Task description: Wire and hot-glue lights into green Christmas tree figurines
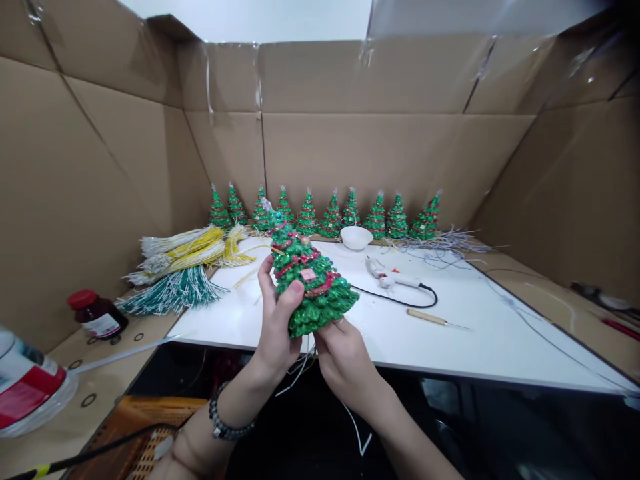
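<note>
A small green glittery Christmas tree figure (pixel 310 280) with red garlands is tilted to the left above the near edge of the white board (pixel 465 333). My left hand (pixel 277 327) is shut on its side, thumb across the lower branches. My right hand (pixel 343 357) is closed under its base, where thin white wires (pixel 300 367) hang down. A beaded bracelet (pixel 227 423) sits on my left wrist.
A row of several matching trees (pixel 350 217) lines the cardboard back wall. A white bowl (pixel 356 237), a glue gun (pixel 387 275) with black cord and an awl (pixel 433 319) lie on the board. Bundles of yellow, white and green wires (pixel 185 267) and a red-capped jar (pixel 97 313) lie left.
</note>
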Action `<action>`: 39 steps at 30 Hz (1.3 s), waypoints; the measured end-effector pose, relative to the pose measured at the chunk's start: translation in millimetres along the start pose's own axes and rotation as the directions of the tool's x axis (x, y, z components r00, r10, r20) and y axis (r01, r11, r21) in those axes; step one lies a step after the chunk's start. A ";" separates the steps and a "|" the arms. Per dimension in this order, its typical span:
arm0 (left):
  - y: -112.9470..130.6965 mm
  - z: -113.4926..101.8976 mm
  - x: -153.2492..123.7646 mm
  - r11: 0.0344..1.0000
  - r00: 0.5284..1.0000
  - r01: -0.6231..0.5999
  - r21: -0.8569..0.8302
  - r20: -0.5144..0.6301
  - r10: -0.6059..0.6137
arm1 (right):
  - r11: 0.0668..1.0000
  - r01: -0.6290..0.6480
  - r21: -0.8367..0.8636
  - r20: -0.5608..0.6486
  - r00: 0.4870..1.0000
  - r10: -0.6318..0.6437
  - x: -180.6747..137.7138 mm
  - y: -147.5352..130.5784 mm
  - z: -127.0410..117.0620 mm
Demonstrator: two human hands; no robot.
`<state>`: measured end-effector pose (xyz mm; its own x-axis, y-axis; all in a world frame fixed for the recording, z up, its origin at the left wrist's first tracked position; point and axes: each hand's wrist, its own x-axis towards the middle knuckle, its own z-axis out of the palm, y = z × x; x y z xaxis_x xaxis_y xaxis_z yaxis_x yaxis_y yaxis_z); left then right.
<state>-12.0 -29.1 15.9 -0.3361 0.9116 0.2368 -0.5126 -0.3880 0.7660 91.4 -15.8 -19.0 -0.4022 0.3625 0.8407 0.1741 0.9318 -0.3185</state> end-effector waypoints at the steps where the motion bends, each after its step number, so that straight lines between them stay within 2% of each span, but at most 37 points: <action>1: -0.7 0.1 -1.2 1.000 1.000 -0.012 0.012 0.021 0.012 | 1.000 0.007 -0.001 0.002 1.000 -0.007 0.9 0.9 -0.4; 7: -6.9 0.6 -7.6 0.998 0.991 -0.025 0.055 0.134 0.018 | 0.995 0.041 -0.088 0.032 0.999 -0.038 2.0 4.2 -5.8; 14: -10.4 -3.7 -8.7 0.994 0.977 -0.059 0.090 0.210 0.039 | 0.996 0.032 -0.084 0.072 0.997 -0.026 -7.3 7.4 -10.7; 25: -14.7 -7.9 -2.5 0.987 0.974 -0.053 0.149 0.227 0.018 | 0.997 -0.054 -0.062 0.118 0.991 0.061 -8.2 9.7 -12.7; 30: -15.5 -8.7 -4.1 0.991 0.965 -0.061 0.123 0.262 0.027 | 0.995 -0.010 -0.104 0.119 0.993 0.023 -10.9 8.0 -13.5; 35: -13.1 -3.2 -4.5 0.994 0.973 -0.027 0.103 0.231 0.003 | 0.995 -0.007 -0.103 0.091 0.996 0.016 -9.4 6.1 -13.8; 39: -12.4 -3.5 -4.9 0.990 0.967 -0.044 0.132 0.255 0.009 | 1.000 -0.014 -0.009 0.027 1.000 0.015 -13.5 8.0 -10.0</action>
<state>-6.9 -29.2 3.1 -0.1285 0.9126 0.3881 -0.3889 -0.4064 0.8268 107.2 -13.4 -28.6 -0.4238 0.3765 0.8238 0.1878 0.9263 -0.3268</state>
